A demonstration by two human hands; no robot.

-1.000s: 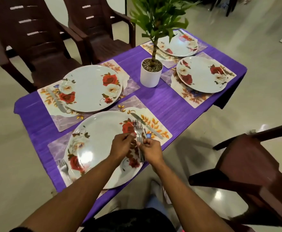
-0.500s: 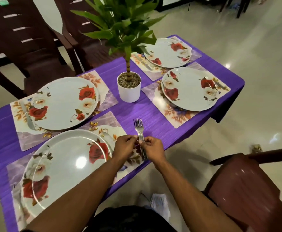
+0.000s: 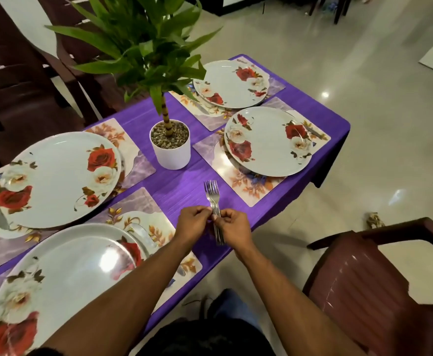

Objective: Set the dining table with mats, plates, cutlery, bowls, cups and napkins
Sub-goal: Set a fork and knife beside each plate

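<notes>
Glossy pale tiled floor (image 3: 364, 73) catching light glare — dark brown plastic chairs (image 3: 379, 286) around it.

My left hand (image 3: 193, 222) and right hand (image 3: 233, 224) meet knuckle to knuckle, fingers curled, pinching between them; both forearms stretch forward.

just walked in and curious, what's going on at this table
A person is setting a dining table. Both hands, the left hand and the right hand, pinch a small bunch of forks above the purple tablecloth. Four floral plates, like the near-right plate, already sit on placemats, with knives beside some. A potted plant stands mid-table.
</notes>
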